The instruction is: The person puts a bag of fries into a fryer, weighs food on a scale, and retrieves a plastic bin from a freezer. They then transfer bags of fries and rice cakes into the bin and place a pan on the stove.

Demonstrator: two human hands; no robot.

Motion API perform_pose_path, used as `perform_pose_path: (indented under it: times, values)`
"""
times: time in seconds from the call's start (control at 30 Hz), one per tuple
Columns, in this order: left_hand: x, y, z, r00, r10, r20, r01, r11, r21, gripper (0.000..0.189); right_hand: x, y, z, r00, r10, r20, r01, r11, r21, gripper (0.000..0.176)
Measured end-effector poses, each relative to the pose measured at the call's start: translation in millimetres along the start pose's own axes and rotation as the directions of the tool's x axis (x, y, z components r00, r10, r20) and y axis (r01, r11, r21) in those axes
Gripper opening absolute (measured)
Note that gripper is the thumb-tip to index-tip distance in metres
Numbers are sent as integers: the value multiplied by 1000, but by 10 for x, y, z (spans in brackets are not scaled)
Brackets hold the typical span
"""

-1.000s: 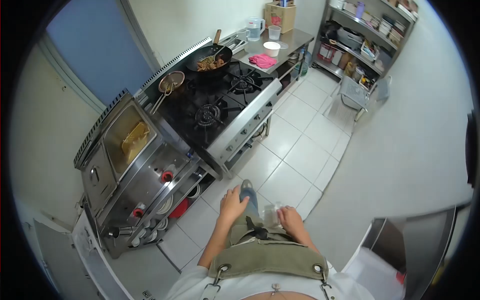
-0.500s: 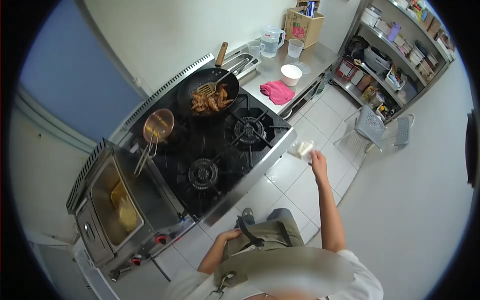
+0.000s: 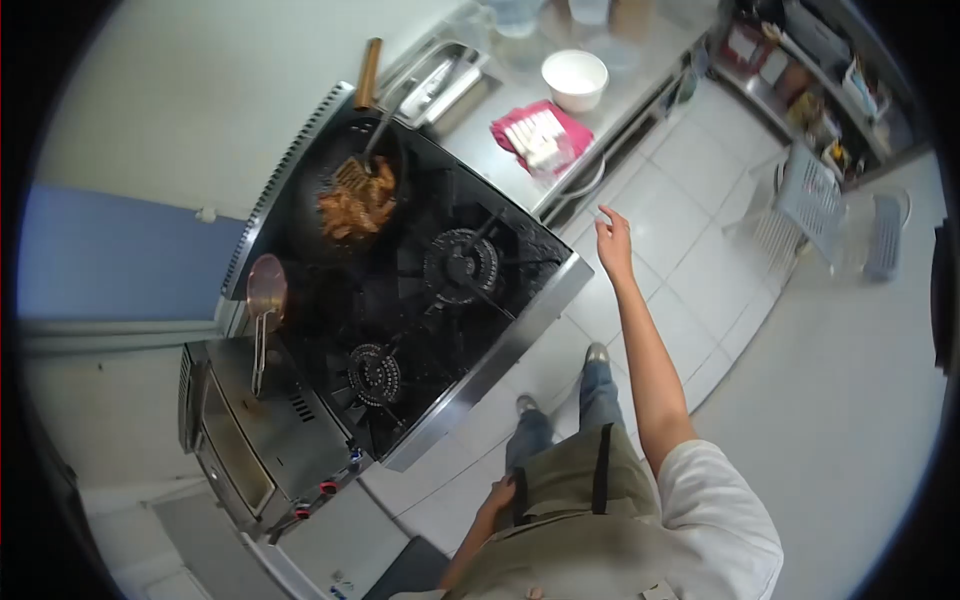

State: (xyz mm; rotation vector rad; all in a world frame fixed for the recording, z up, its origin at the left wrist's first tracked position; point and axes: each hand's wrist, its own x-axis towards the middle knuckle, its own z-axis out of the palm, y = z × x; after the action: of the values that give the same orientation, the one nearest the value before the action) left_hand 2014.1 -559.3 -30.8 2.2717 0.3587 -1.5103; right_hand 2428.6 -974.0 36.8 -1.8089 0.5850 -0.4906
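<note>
My right hand point(image 3: 614, 236) is stretched out over the floor beside the counter, fingers apart and empty. A clear bag with white pieces point(image 3: 541, 138) lies on the pink cloth point(image 3: 577, 130), just beyond that hand. Near the cloth stands a white bowl point(image 3: 575, 80). My left hand point(image 3: 499, 494) rests low at the side of the green apron point(image 3: 560, 475); its fingers are partly hidden. On the black stove point(image 3: 400, 290) sits a wok point(image 3: 310, 175) with browned food point(image 3: 357, 205) and a slotted spatula point(image 3: 353, 174).
A copper-coloured strainer point(image 3: 267, 285) lies at the stove's left side, near a steel fryer point(image 3: 275, 430). Metal trays point(image 3: 440, 90) stand behind the wok's right side. Shelves point(image 3: 765, 95) and a grey plastic chair point(image 3: 808, 195) are at the right.
The bag has left my right hand and now lies on the pink cloth. That hand has opened. The camera view has shifted and turned.
</note>
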Motion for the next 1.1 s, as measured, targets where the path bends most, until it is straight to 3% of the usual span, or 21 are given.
perform_pose_path:
  times: [0.07, 0.13, 0.17, 0.23, 0.27, 0.3, 0.33, 0.37, 0.4, 0.43, 0.47, 0.57, 0.63, 0.67, 0.7, 0.77, 0.8, 0.87, 0.93, 1.03, 1.1]
  values:
    - [-60, 68, -53, 993, 32, 115, -8, 980, -200, 65, -539, 726, -393, 991, 133, 19, -130, 987, -96, 29]
    - [-31, 180, -162, 955, -24, 297, 37, 998, -41, 65, -1307, 1682, -747, 948, 314, 51, -290, 919, -267, 29]
    - [225, -90, -23, 939, 26, 343, -51, 997, 65, 65, -1749, 1964, -857, 926, 376, 25, -356, 895, -268, 29]
    - [530, -422, 118, 907, 143, 395, -220, 963, 157, 64, -2732, 2362, -1035, 733, 681, -9, -651, 697, -300, 27]
    - [919, -760, 232, 807, 152, 571, -367, 887, 282, 61, -3240, 2440, -1050, 682, 731, -24, -703, 646, -296, 27]
    - [960, -657, 213, 868, 218, 447, -313, 938, 151, 54, -3691, 2462, -986, 634, 773, 2, -744, 611, -269, 25]
    - [670, 443, -189, 870, 24, 493, -168, 954, 249, 51, -4056, 2505, -857, 599, 800, 30, -774, 588, -235, 23]
    - [1251, -95, 28, 907, 38, 419, -219, 894, 391, 46, -4409, 2470, -696, 595, 801, 61, -777, 593, -208, 23]
    - [1549, -238, -8, 875, 289, 389, -299, 954, -38, 44, -4743, 2409, -511, 595, 798, 93, -779, 601, -178, 22]
    - [1631, 161, -155, 923, 79, 375, -69, 997, -40, 44, -5048, 2410, -352, 614, 761, 209, -741, 647, -180, 22]
    - [1979, 26, -155, 955, 123, 271, -82, 984, -158, 45, -5311, 2422, -220, 628, 709, 322, -696, 696, -174, 22]
    - [2680, 284, -243, 1000, -14, -4, 11, 906, -422, 41, -5707, 2321, -51, 580, 658, 480, -710, 698, -100, 21]
    - [3587, 242, -435, 980, -32, -196, -34, 945, -324, 35, -5887, 2462, -23, 531, 677, 510, -759, 647, -69, 21]
    - [4106, -39, -621, 976, -74, -207, 0, 941, -338, 37, -5973, 2450, -84, 500, 741, 447, -836, 547, 28, 20]
    - [4313, -23, -636, 918, -92, -386, -166, 795, -584, 42, -6035, 2485, -121, 455, 803, 386, -888, 440, 132, 20]
    - [4501, 151, -911, 806, -292, -515, -152, 739, -657, 45, -6119, 2628, -120, 384, 843, 376, -922, 330, 202, 19]
    - [4594, 224, -994, 803, -291, -519, -153, 741, -653, 45, -6122, 2669, -104, 320, 874, 366, -935, 230, 269, 19]
    - [4756, 330, -1141, 835, -444, -326, -67, 505, -860, 44, -6038, 2641, -89, 316, 852, 417, -939, 218, 267, 20]
    - [4991, 271, -1276, 887, -323, -330, -132, 507, -852, 40, -5922, 2590, -66, 321, 821, 471, -939, 211, 272, 20]
    - [5279, 191, -1351, 869, -422, -257, -22, 488, -873, 28, -5738, 2459, -108, 359, 793, 492, -923, 223, 314, 20]
    - [5362, 128, -1338, 887, -238, -396, -275, 417, -866, 18, -5688, 2449, -113, 365, 771, 523, -916, 197, 349, 20]
